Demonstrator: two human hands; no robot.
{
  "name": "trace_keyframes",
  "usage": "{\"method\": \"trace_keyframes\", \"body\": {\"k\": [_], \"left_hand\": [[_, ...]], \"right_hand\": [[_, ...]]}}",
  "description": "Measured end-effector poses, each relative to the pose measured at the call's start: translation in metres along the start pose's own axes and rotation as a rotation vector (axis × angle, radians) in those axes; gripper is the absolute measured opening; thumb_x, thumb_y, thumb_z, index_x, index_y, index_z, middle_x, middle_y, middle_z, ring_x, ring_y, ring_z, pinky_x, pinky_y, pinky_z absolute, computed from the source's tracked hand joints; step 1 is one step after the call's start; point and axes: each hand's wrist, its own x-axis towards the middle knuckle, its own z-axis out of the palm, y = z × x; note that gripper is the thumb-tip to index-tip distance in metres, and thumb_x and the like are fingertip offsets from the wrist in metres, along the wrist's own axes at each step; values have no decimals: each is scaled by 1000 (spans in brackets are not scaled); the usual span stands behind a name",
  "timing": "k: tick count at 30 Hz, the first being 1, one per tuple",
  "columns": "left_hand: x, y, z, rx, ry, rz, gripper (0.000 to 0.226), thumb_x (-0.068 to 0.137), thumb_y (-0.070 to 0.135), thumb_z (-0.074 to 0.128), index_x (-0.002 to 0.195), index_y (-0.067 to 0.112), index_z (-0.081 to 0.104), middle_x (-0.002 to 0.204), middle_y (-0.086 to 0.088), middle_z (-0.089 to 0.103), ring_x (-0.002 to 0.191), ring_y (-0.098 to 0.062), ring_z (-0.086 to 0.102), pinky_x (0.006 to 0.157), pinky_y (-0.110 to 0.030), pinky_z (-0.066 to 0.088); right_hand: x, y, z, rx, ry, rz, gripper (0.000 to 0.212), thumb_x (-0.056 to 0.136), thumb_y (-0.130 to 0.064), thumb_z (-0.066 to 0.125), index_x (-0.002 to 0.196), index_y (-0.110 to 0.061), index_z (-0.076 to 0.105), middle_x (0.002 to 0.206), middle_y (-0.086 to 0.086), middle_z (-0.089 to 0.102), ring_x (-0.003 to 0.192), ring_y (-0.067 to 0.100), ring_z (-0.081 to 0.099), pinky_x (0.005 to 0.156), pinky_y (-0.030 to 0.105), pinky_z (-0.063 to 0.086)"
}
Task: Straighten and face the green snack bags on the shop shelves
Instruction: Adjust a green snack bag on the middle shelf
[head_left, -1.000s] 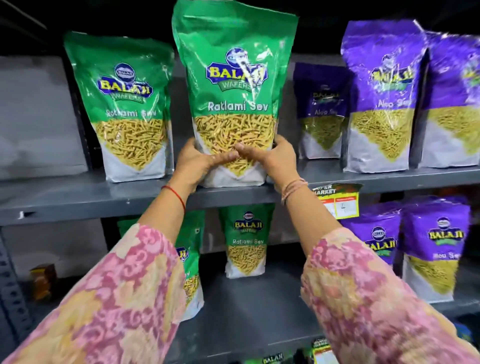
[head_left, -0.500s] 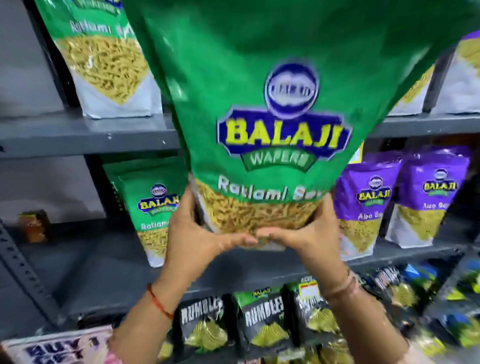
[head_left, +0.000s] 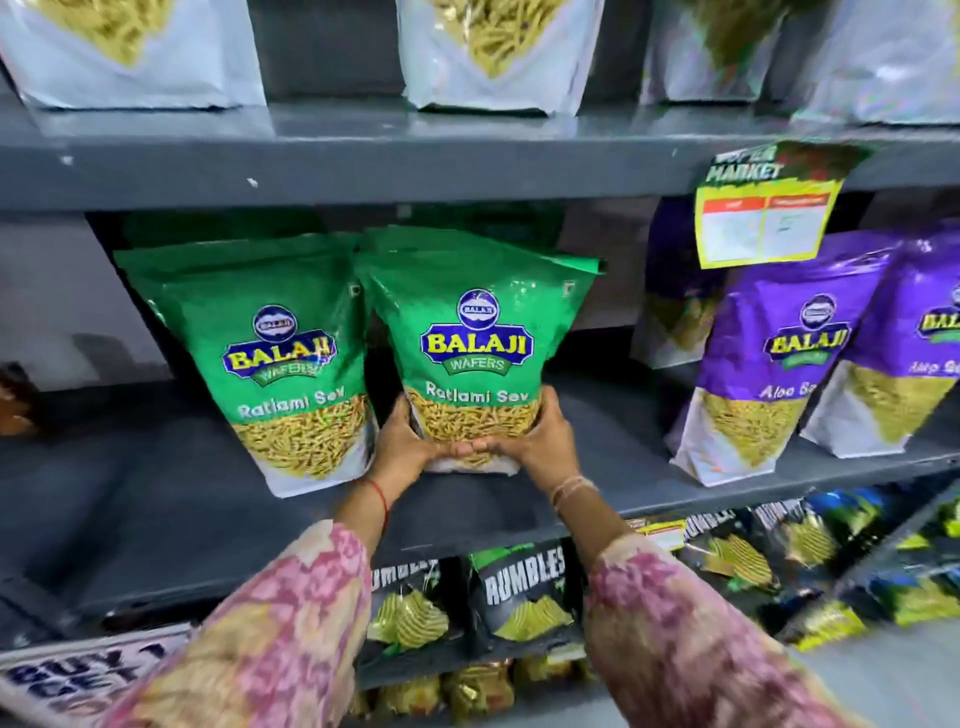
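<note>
Between my left hand (head_left: 402, 449) and right hand (head_left: 545, 447), both gripping the green bag (head_left: 475, 353) (base only), I should set it upright, label forward.

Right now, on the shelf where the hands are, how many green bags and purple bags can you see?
Green bags: 2, the left green bag and the held green bag; perhaps another hidden behind.
Purple bags: 3
Total: 5

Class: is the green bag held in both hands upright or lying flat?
Upright: the green bag stands on the shelf, label facing forward, top uppermost.
</note>
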Motion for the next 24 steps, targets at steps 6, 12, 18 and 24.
{"method": "trace_keyframes", "body": {"k": [6, 12, 18, 24], "left_hand": [[14, -29, 1, 19, -44, -54, 109, 38, 31, 88, 131, 14, 34, 133, -7, 51, 121, -20, 48, 106, -36, 38], [-1, -32, -3, 57, -23, -47, 117, 33, 53, 84, 133, 23, 32, 133, -7, 54, 120, -19, 51, 107, -44, 40], [-64, 28, -20, 37, 365, 375, 57, 60, 53, 61, 105, 18, 58, 74, 6, 65, 67, 0, 63, 66, -16, 52], [-93, 146, -101, -121, 681, 872, 30, 71, 47, 64, 95, 33, 51, 73, 32, 67, 67, 5, 61, 68, -11, 46]], "right_hand": [[8, 28, 13, 43, -14, 59, 63, 54, -4, 84, 101, -13, 44, 98, 6, 62, 88, 17, 58, 57, 2, 46], [-13, 17, 13, 87, 54, 38, 125, 39, -57, 80, 139, -16, 17, 143, 7, 35, 132, 18, 35, 113, 40, 32], [-68, -47, 27, -3, 190, -519, 82, 68, -67, 56, 129, -18, 31, 142, 9, 28, 138, 14, 25, 114, 36, 28], [-75, -198, 33, 299, -7, -880, 72, 70, -53, 64, 127, -26, 30, 134, -10, 31, 122, 27, 50, 98, 30, 44]]}}
